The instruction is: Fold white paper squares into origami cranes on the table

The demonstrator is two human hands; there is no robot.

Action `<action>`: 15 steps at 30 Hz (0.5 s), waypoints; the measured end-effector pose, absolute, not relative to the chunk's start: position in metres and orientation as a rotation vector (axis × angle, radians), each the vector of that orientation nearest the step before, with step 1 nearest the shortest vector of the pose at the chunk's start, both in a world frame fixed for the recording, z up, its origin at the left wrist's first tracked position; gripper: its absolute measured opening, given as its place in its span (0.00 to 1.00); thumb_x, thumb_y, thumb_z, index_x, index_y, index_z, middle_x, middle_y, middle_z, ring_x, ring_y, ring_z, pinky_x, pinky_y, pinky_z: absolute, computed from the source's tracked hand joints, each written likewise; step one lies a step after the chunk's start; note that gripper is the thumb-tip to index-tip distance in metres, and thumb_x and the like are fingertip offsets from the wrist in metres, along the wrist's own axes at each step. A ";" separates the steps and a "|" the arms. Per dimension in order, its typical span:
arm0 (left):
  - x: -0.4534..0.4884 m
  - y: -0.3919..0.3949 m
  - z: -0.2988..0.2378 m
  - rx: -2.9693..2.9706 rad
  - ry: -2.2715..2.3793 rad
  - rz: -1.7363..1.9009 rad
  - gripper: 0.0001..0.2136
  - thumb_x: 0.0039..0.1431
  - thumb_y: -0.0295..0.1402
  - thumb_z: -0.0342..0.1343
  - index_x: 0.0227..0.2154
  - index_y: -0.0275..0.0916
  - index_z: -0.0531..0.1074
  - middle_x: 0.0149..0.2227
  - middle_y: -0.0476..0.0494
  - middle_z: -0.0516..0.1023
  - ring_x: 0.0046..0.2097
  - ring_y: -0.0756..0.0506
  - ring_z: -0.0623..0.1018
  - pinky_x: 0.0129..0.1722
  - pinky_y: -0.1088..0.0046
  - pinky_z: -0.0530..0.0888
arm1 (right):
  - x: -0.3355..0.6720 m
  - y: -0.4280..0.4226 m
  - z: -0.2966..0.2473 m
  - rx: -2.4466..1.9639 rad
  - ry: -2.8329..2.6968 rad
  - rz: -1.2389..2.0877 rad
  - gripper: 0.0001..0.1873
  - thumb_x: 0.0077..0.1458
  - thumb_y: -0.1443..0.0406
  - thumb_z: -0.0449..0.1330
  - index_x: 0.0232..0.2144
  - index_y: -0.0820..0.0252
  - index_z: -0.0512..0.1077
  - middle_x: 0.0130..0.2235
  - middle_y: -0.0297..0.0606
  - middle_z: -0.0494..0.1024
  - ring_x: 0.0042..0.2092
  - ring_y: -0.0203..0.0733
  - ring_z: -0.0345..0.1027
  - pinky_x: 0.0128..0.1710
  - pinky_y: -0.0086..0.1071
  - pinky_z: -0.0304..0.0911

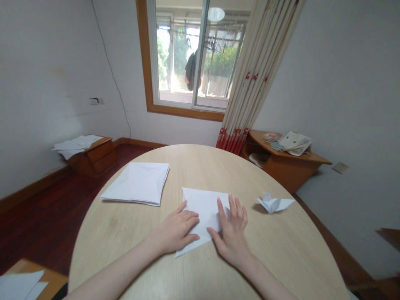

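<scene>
sheet (204,204), lower centre, seems part-folded under left hand (177,229) and right hand (233,235), both spread; paper bird (273,204), frame right, looks finished.

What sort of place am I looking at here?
Probably a room in a home: there's a round table, a curtain at the window, and a low cabinet by the wall.

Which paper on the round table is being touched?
The middle sheet, beneath the left hand and right hand; the stack at left and paper bird at right are untouched.
</scene>
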State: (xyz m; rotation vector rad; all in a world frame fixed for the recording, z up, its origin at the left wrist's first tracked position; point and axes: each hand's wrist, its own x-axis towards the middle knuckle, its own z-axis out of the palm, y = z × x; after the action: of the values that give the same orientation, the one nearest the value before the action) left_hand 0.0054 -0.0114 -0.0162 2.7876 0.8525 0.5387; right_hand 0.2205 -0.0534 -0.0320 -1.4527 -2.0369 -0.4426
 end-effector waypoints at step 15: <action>0.013 -0.020 -0.016 2.788 0.968 0.538 0.12 0.60 0.37 0.56 0.43 0.38 0.66 0.48 0.41 0.76 0.53 0.42 0.74 0.65 0.57 0.53 | 0.210 -0.057 -0.037 -1.497 -2.106 -0.391 0.44 0.59 0.64 0.51 0.67 0.58 0.26 0.69 0.48 0.25 0.68 0.64 0.26 0.60 0.65 0.38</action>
State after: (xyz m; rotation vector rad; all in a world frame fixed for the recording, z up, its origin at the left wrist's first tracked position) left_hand 0.0134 -0.0201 -0.0162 2.7879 0.9675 0.5376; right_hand 0.2097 -0.0568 -0.0368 -1.4967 -2.1058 -0.3913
